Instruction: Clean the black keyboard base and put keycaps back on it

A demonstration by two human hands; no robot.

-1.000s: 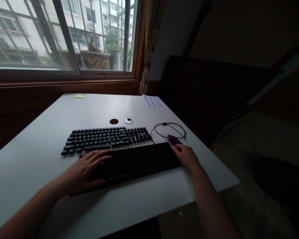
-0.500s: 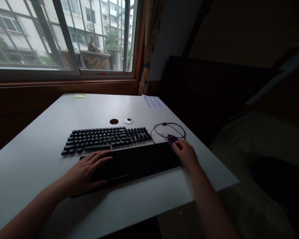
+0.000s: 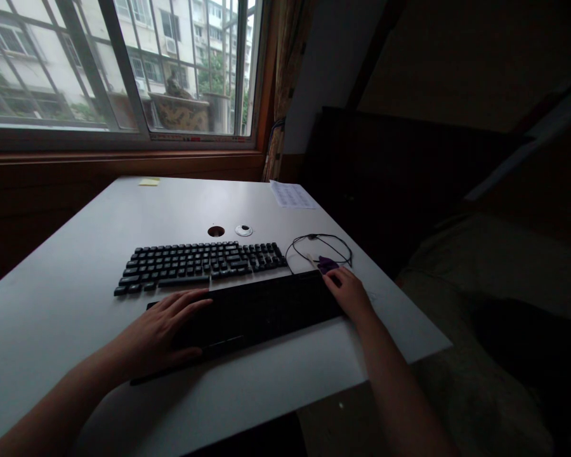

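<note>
A black keyboard base (image 3: 266, 311), stripped of its keys, lies at a slant near the front of the white table (image 3: 71, 279). Across its left end rests my left hand (image 3: 164, 327), fingers stretched out and thumb apart. My right hand (image 3: 349, 292) is at the base's right end, fingertips pinched together by the upper right corner; what they hold, if anything, is hidden. Just beyond those fingertips are a purple cloth-like piece (image 3: 327, 264) and a thin pale stick (image 3: 311, 260). Behind the base, loose black keycaps (image 3: 197, 263) lie in keyboard order.
A looped black cable (image 3: 330, 237) lies behind my right hand. Farther back are a round cable hole (image 3: 216, 231), a ring-shaped cover (image 3: 243, 230), a printed sheet (image 3: 292, 195) and yellow sticky notes (image 3: 149, 181). A barred window (image 3: 185, 76) stands beyond the table.
My right hand has shifted slightly left along the base's right end, nearer the purple piece. My left hand stays on the base. The view has shifted a little.
</note>
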